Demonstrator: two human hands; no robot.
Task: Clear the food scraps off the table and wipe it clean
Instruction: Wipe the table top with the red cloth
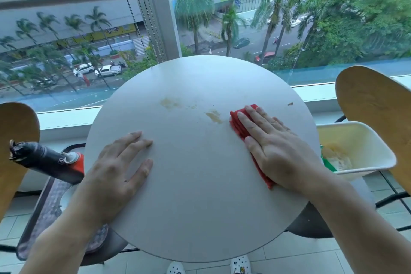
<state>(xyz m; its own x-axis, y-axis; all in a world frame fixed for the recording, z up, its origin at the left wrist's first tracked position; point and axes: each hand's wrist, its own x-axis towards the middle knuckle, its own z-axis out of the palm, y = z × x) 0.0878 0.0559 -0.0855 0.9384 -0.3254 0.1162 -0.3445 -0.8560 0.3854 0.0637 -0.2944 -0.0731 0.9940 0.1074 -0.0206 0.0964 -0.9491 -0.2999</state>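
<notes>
Tub (360, 140): food scraps | right hand (275, 151) flat on cloth (239, 124) | left hand (120, 164) flat on table (200, 207)

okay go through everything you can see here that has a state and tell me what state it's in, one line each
Table: partly dirty, brownish smears left near the middle.
Smears: not yet wiped, just left of the cloth.
Crumb: lying loose near the far right edge.
Cloth: folded, flat on the table under the right hand.
Right hand: flat, pressing the cloth.
Left hand: fingers spread, resting on the bare table.
Tub: open, holding food scraps, beside the table.
</notes>
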